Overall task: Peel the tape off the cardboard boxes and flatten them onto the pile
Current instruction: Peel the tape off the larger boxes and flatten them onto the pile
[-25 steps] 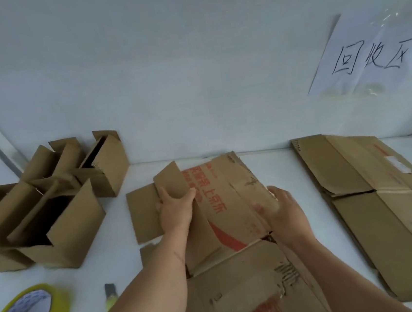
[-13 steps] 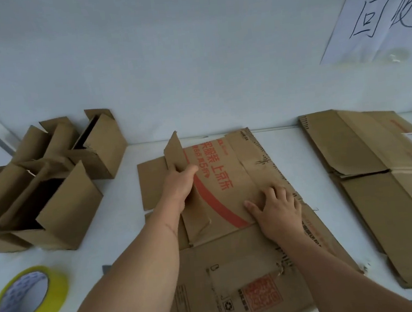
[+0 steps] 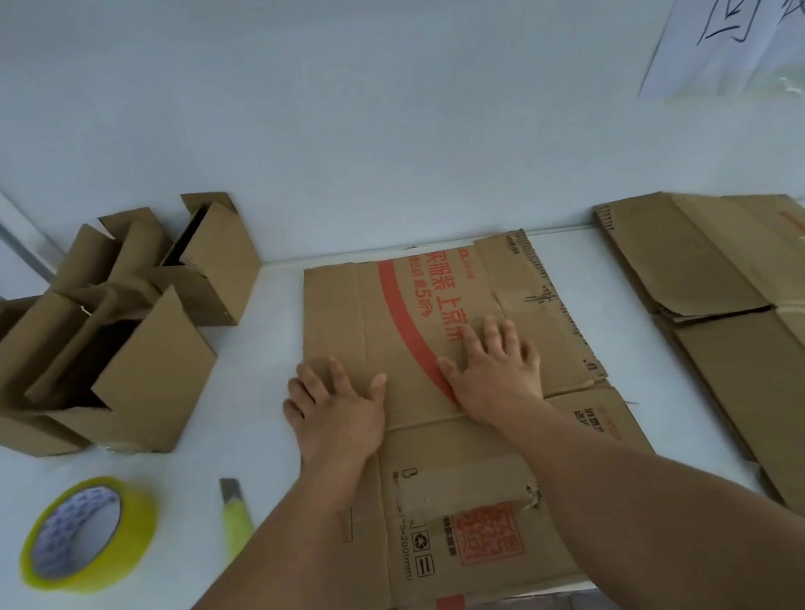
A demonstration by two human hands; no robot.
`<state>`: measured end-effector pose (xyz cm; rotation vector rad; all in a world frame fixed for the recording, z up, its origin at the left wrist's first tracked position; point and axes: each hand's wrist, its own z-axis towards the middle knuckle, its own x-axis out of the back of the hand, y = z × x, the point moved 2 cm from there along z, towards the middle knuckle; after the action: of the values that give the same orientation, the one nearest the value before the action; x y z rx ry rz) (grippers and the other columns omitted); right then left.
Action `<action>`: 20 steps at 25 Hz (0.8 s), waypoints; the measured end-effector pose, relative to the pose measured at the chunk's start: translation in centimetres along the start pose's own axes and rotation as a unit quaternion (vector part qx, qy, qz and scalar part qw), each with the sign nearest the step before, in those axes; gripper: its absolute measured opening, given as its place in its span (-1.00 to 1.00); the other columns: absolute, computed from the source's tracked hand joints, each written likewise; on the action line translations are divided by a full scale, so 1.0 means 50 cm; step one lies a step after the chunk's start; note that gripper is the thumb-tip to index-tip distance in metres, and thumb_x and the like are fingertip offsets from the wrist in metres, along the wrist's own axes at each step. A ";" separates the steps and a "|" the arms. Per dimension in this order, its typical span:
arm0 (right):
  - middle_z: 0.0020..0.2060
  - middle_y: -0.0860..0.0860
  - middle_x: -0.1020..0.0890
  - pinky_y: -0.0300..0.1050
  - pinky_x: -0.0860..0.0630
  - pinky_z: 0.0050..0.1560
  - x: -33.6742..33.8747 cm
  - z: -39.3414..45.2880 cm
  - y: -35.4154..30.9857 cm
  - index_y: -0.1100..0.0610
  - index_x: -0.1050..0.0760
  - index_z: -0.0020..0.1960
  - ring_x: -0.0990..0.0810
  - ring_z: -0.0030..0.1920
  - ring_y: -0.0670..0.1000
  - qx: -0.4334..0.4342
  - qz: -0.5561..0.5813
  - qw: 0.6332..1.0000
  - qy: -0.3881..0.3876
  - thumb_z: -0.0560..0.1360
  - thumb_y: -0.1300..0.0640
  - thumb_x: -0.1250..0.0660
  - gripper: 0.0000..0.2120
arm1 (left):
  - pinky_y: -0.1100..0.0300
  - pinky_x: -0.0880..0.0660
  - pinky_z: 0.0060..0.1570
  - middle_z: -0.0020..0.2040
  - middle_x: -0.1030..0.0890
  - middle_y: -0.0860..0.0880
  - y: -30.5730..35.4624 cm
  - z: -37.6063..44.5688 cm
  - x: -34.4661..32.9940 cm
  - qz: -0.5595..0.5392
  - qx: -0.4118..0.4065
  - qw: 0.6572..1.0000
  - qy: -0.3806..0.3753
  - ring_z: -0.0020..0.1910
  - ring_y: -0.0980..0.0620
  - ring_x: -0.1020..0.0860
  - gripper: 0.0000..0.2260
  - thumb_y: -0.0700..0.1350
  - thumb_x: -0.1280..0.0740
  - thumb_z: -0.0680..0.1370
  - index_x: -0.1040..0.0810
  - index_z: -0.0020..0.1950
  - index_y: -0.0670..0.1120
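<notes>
Flattened red-printed box (image 3: 450,399) lies mid-table, pile (image 3: 749,318) right.

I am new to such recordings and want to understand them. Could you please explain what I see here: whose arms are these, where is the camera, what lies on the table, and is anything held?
There is no machine. A person works with bare hands, and one wide camera on the person's head looks forward and down, so the arms enter from below.

The left hand and the right hand both press flat, fingers spread, on a flattened cardboard box with red print. Neither hand grips anything.

On the white table, at the left stand open cardboard boxes, not yet flattened. At the right lies the pile of flat cardboard. Near the front left are a roll of yellow tape and a small yellow knife. A paper sign hangs on the wall.
</notes>
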<state>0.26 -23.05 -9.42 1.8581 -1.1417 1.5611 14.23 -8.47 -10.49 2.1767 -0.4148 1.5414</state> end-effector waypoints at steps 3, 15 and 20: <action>0.58 -0.02 0.26 0.17 0.24 0.53 -0.018 -0.006 -0.009 -0.07 0.22 0.59 0.32 0.55 0.06 0.045 -0.010 0.999 -0.001 0.54 -0.41 0.22 -0.26 | -0.12 0.18 0.51 0.58 0.21 -0.23 0.009 -0.007 -0.017 -0.012 0.003 0.999 0.036 0.55 -0.22 0.17 -0.25 0.38 0.23 0.55 0.16 0.60 -0.06; 0.57 0.20 0.04 0.16 0.01 0.51 -0.010 -0.137 0.157 0.07 0.15 0.60 0.05 0.55 0.23 -0.170 0.059 0.983 0.047 0.38 -0.59 0.13 0.03 | -0.11 -0.12 0.46 0.54 -0.08 -0.30 0.031 0.001 0.020 -0.057 0.071 0.994 0.053 0.50 -0.27 -0.08 -0.15 0.40 -0.09 0.53 -0.04 0.56 -0.20; 0.30 0.15 -0.42 0.09 -0.47 0.17 0.035 -0.100 0.180 0.17 -0.17 0.47 -0.43 0.28 0.18 -0.233 0.153 0.957 0.086 0.34 -0.45 -0.33 -0.04 | -0.04 -0.44 0.16 0.41 -0.30 -0.20 0.005 0.033 0.059 -0.171 0.136 0.975 0.040 0.29 -0.20 -0.42 0.02 0.41 -0.42 0.32 -0.15 0.50 -0.23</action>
<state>-9.97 -24.66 -7.96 1.2591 -1.6044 1.4135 16.44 -9.52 -8.16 2.2263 0.2026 1.5519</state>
